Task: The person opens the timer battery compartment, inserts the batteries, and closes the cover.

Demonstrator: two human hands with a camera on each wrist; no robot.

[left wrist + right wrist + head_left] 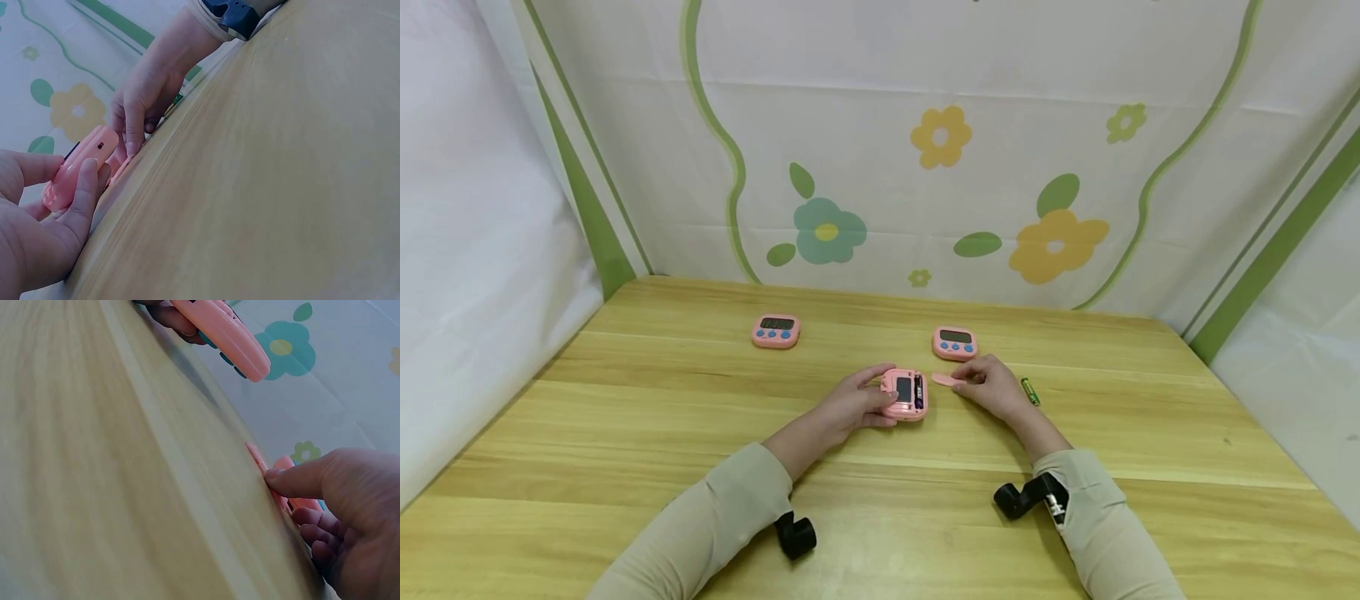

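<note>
A pink digital timer [906, 408] is turned back side up in my left hand [850, 404], with thumb and fingers gripping its edges. Its battery slot is uncovered, and a dark battery [918, 392] lies in it. In the left wrist view the timer [94, 159] is held tilted, close over the table. My right hand [992, 387] pinches a flat pink battery cover [944, 380] by its right end, low at the tabletop. The thumb lies on top of the cover [255, 456] in the right wrist view. A green battery [1030, 392] rests beside my right wrist.
Two more pink timers with blue buttons stand face up further back, one timer [777, 332] at the left and another timer [955, 342] just beyond my right hand. The wooden table [880, 517] ends at a flower-printed curtain [880, 183].
</note>
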